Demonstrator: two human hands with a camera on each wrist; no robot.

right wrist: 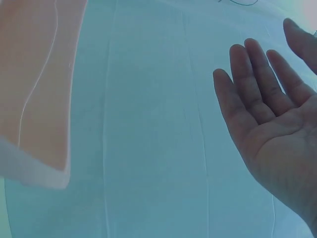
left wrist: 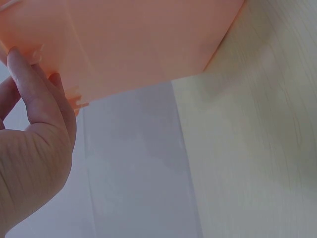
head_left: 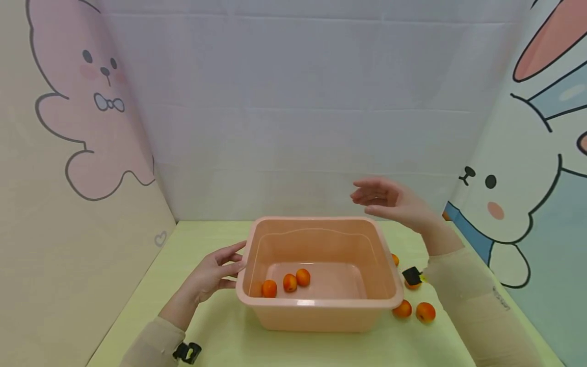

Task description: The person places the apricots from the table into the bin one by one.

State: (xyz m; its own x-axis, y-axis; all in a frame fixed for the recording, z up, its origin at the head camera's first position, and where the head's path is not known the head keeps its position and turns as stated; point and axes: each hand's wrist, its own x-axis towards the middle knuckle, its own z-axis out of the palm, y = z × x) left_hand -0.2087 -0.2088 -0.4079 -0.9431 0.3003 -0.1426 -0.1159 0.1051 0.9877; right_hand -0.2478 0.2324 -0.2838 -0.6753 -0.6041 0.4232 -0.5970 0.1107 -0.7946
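A peach-coloured plastic basin [head_left: 321,318] stands on the table with three small orange-red round fruits [head_left: 290,282] inside, towards its left. My left hand [head_left: 213,270] holds the basin's left rim. In the left wrist view, the fingertips of the left hand [left wrist: 39,124] meet the basin wall [left wrist: 133,44] just under the rim. Raised above the basin's far right corner, my right hand [head_left: 385,199] holds nothing. The right wrist view shows the right hand [right wrist: 272,109] with palm turned up and fingers extended, apart from the basin [right wrist: 39,84].
Several more orange-red fruits [head_left: 425,312] lie on the table right of the basin, some partly hidden by its rim and the right sleeve [head_left: 472,300]. A pale wall [head_left: 302,127] rises behind the pale green table [head_left: 220,326], with printed walls on both sides.
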